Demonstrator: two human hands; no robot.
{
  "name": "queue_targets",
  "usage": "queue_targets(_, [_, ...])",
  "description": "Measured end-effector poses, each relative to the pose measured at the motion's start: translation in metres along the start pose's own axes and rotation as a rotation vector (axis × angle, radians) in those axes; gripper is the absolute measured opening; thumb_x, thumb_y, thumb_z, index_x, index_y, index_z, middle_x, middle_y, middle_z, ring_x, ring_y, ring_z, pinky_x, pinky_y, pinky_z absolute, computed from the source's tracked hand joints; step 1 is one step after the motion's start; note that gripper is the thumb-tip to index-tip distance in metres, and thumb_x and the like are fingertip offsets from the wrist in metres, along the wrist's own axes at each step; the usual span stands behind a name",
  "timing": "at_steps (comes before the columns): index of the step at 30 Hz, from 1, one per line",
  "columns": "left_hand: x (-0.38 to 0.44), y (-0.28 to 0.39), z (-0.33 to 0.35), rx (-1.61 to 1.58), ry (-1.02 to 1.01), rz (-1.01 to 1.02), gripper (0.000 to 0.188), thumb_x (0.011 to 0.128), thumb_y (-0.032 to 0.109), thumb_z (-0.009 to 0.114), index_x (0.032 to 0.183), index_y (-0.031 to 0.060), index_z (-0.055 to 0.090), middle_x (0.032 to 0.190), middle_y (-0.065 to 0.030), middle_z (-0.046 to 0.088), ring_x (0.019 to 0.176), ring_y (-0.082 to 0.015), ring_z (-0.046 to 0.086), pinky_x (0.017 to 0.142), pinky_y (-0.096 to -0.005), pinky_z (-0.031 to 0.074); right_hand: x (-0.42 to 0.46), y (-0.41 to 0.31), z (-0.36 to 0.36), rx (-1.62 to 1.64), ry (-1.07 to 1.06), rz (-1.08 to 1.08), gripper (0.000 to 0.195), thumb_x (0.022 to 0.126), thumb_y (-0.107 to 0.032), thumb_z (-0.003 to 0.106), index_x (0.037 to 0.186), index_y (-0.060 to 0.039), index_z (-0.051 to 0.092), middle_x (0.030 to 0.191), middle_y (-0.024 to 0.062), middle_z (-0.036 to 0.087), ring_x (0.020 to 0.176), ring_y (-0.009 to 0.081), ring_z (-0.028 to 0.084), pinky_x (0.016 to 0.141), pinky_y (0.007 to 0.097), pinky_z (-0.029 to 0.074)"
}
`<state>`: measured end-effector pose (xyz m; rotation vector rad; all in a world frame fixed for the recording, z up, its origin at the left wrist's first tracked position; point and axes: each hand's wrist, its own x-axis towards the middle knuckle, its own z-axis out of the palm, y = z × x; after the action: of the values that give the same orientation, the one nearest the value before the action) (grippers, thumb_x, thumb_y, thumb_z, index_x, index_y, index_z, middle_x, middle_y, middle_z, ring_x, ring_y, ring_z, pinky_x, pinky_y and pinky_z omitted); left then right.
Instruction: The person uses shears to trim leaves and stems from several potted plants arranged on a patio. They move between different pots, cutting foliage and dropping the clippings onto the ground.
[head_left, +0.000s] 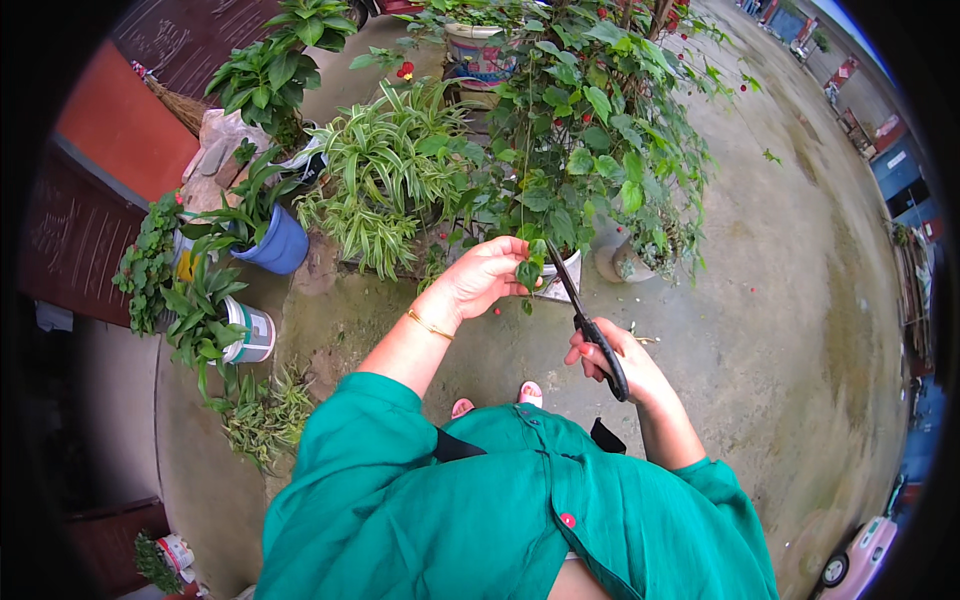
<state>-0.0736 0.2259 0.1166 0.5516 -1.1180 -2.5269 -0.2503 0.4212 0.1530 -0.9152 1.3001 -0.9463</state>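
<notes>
Black-handled scissors (601, 343) are in my right hand (626, 361), with their blades pointing up and left. The blade tips reach into the leaves of a tall climbing plant (570, 142) with red flowers. My left hand (484, 277) pinches a hanging leafy shoot (531, 268) of this plant, just left of the blades. Behind the blades, the rim of a white pot (564, 266) shows below the foliage. Leaves hide where the shoot joins the plant. Whether the blades touch a stem, I cannot tell.
A spider plant (390, 165) spreads at the left of the climber. Farther left stand a blue bucket (279, 244) and a white bucket (253, 334), both planted. A grey pot (626, 262) sits at the right. Concrete ground (765, 337) extends rightward.
</notes>
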Motion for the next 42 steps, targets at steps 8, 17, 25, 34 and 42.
queue_targets(8, [-0.039,0.035,0.017,0.264,0.089,0.071,0.046,0.080,0.001,0.053,0.125,0.0063,0.046,0.088,-0.0007,0.056,0.078,-0.0113,0.056,0.071,-0.0219,0.045,-0.002,-0.031,0.019,-0.069,-0.041,-0.066,0.036,0.082,-0.033,0.065,0.098,-0.0035,0.052,0.078,0.0026,0.059,0.060,0.0064,0.049,0.052,0.0197,0.039])
queue_targets(17, [-0.058,0.022,-0.001,0.355,0.180,0.173,0.050,0.078,-0.002,0.052,0.127,-0.0007,0.044,0.093,-0.0042,0.058,0.083,-0.0123,0.056,0.075,-0.0255,0.045,0.018,-0.030,0.031,-0.319,-0.014,-0.020,0.037,0.078,-0.035,0.068,0.086,0.0000,0.058,0.068,0.0008,0.054,0.064,0.0080,0.048,0.056,0.0243,0.039])
queue_targets(25, [-0.075,0.030,-0.007,0.329,0.172,0.223,0.044,0.082,0.000,0.052,0.124,-0.0046,0.045,0.094,-0.0080,0.058,0.080,-0.0147,0.058,0.077,-0.0262,0.047,0.023,-0.022,0.029,-0.343,0.022,0.048,0.039,0.076,-0.035,0.069,0.088,0.0007,0.059,0.070,0.0030,0.057,0.066,0.0099,0.051,0.060,0.0259,0.042])
queue_targets(34, [-0.084,0.038,-0.010,0.278,0.180,0.230,0.037,0.082,-0.002,0.049,0.119,-0.0063,0.047,0.092,-0.0117,0.060,0.078,-0.0177,0.060,0.076,-0.0285,0.049,0.025,-0.019,0.031,-0.343,0.011,0.072,0.040,0.075,-0.033,0.069,0.092,0.0012,0.057,0.072,0.0041,0.056,0.067,0.0112,0.050,0.060,0.0267,0.042])
queue_targets(42, [-0.084,0.025,-0.014,0.281,0.260,0.264,0.028,0.082,0.001,0.053,0.108,-0.0032,0.048,0.085,-0.0087,0.058,0.074,-0.0166,0.059,0.072,-0.0277,0.049,0.022,-0.017,0.036,-0.446,-0.014,0.042,0.048,0.075,-0.042,0.069,0.094,0.0010,0.057,0.069,0.0078,0.055,0.066,0.0140,0.050,0.060,0.0297,0.043])
